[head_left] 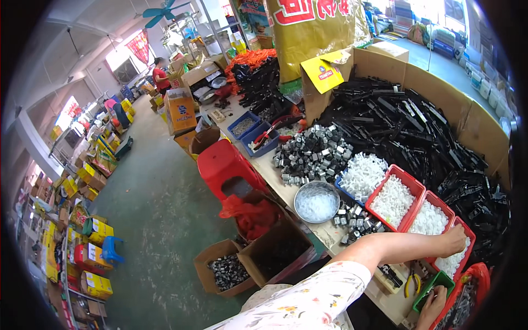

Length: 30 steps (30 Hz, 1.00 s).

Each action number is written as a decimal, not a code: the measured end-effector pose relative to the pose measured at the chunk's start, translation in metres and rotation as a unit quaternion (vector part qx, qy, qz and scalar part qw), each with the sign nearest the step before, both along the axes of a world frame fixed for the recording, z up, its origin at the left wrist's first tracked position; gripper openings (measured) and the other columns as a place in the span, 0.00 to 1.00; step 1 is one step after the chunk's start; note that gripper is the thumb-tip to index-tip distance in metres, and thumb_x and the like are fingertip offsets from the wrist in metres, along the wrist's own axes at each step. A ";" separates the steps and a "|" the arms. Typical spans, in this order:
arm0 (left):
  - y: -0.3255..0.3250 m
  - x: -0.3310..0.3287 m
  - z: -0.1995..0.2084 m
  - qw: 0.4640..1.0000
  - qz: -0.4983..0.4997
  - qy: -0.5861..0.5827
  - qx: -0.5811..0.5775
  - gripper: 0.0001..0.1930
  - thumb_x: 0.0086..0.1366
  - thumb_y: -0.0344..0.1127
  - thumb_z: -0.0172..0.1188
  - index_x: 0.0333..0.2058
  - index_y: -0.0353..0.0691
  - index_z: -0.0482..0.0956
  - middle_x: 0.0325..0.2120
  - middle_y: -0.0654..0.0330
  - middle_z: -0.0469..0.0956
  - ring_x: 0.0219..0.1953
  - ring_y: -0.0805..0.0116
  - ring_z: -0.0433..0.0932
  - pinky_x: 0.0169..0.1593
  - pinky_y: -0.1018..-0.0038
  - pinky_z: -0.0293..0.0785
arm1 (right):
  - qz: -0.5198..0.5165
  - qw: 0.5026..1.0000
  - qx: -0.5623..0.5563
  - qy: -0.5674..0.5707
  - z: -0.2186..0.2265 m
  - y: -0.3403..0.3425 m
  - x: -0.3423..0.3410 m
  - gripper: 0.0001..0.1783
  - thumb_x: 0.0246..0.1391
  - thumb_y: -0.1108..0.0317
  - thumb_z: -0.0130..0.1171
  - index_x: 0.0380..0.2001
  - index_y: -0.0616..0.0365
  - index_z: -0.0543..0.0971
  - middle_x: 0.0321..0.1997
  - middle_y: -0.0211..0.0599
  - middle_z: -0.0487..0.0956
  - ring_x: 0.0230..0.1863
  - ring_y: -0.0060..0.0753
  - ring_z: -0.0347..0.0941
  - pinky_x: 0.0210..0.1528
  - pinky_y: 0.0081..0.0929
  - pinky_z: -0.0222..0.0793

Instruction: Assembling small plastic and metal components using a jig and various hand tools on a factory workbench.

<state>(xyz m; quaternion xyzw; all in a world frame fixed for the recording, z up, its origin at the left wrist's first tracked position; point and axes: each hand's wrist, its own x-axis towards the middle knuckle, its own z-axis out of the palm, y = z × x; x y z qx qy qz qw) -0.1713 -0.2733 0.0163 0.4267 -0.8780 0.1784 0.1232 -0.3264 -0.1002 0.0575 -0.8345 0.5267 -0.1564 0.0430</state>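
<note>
My left arm, in a floral sleeve, stretches across the bench to the right. Its hand [454, 240] is over the nearest red bin, fingers curled down at the small white plastic pieces [451, 264]; whatever lies within them is hidden. At the lower right my right hand [433, 309] rests at a small green tray [422, 300], fingers bent together, and I cannot make out anything in their grip. Beside the tray lie yellow-handled pliers [408, 286]. A wooden block [391, 285] holding black parts sits left of the pliers.
Black plastic strips [396, 121] are heaped behind cardboard walls. Metal-and-black blocks [313, 154] lie by a round metal bowl [316, 202]. A red bag [477, 275] borders the right side. Open cartons [223, 267] and a red stool [228, 168] stand left of the bench.
</note>
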 end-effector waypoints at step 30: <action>0.230 0.123 0.047 0.715 0.037 0.674 0.180 0.13 0.60 0.19 0.65 0.45 0.34 0.83 0.33 0.64 0.83 0.33 0.81 0.78 0.37 0.83 0.75 | 0.042 0.917 0.043 -0.394 0.029 0.044 0.122 0.06 0.51 0.81 0.65 0.34 0.65 0.81 0.32 0.36 0.78 0.31 0.25 0.77 0.34 0.21 0.73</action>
